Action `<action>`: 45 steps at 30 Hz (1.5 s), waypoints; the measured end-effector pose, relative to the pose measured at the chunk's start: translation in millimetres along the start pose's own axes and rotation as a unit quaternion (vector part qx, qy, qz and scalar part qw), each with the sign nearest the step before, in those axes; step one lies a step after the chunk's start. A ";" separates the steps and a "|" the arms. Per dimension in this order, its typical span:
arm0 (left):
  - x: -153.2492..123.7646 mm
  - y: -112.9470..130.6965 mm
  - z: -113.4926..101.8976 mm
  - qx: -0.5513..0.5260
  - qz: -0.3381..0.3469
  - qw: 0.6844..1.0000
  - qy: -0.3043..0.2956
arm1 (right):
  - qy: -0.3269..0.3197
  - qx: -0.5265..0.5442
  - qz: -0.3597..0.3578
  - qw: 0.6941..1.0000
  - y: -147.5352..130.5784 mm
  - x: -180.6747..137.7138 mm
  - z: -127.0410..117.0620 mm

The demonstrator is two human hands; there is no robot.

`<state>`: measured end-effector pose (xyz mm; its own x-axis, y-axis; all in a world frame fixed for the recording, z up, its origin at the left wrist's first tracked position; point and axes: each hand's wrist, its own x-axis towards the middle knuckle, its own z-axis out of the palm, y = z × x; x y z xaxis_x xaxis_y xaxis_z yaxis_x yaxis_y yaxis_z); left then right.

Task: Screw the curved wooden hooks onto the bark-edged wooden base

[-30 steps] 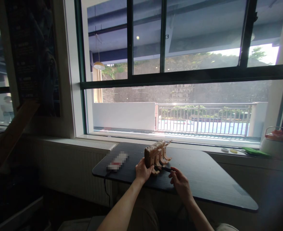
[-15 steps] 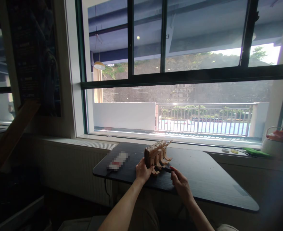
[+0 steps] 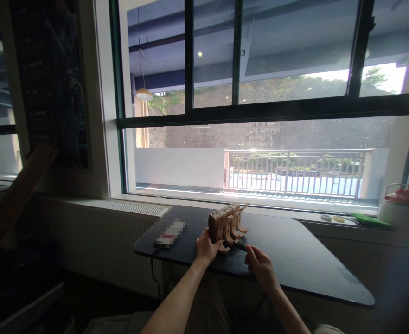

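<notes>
A brown wooden model (image 3: 225, 222) with a rough pale top and several curved ribs along its right side is held above the near part of the dark table (image 3: 277, 260). My left hand (image 3: 207, 247) is closed around its near left end. My right hand (image 3: 260, 264) grips the dark handle of a slim tool (image 3: 239, 246), pinched between thumb and fingers. The tool points left toward the lower ribs; its tip is hidden among them, so I cannot tell its kind.
A blurred-out pale item (image 3: 170, 233) lies on the table's left, with a cable (image 3: 153, 273) hanging below the edge. On the windowsill at the right stand a white pot (image 3: 401, 211) with an orange lid and a green cloth-like thing (image 3: 369, 221). A radiator (image 3: 103, 241) is at the left.
My right hand has shifted very slightly left with the tool, toward the ribs. The left hand and the wooden model look unmoved.
</notes>
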<state>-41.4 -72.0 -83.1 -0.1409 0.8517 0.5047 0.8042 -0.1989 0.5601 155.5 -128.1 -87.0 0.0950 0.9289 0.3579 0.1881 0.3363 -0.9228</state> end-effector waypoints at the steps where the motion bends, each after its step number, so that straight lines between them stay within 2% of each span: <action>1: 0.0 -0.2 0.0 -0.002 0.001 1.000 0.001 | 0.001 0.001 0.002 1.000 0.1 0.0 0.2; 6: -0.5 -1.4 0.7 -0.013 0.006 1.000 0.012 | 0.034 0.028 -0.013 0.999 4.0 -0.3 2.8; 11: -1.0 -1.7 0.5 -0.019 0.008 1.000 0.013 | 0.027 0.054 -0.028 0.998 5.3 0.2 2.4; 23: 0.1 -1.9 2.2 -0.020 0.004 1.000 0.015 | 0.022 0.020 0.009 1.000 -0.8 -1.1 1.5; 28: -1.0 -0.5 1.5 -0.017 -0.001 1.000 0.015 | 0.033 -0.008 -0.020 0.999 1.4 -1.1 2.0; 36: -1.4 0.3 -0.3 -0.019 0.009 1.000 0.012 | 0.028 -0.032 -0.015 0.999 7.8 0.3 1.1; 40: -2.0 2.3 -2.9 -0.014 0.011 1.000 0.010 | 0.043 -0.054 -0.040 0.997 3.5 0.7 -0.4; 45: -2.1 5.0 -4.9 -0.008 -0.002 1.000 -0.003 | 0.031 -0.065 -0.039 0.997 -4.9 -1.7 0.2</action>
<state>-40.0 -77.2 -78.2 -0.1399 0.8555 0.4986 0.7939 -0.2039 0.5728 154.2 -131.4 -83.1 0.1342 0.8878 0.4403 0.3225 0.3810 -0.8665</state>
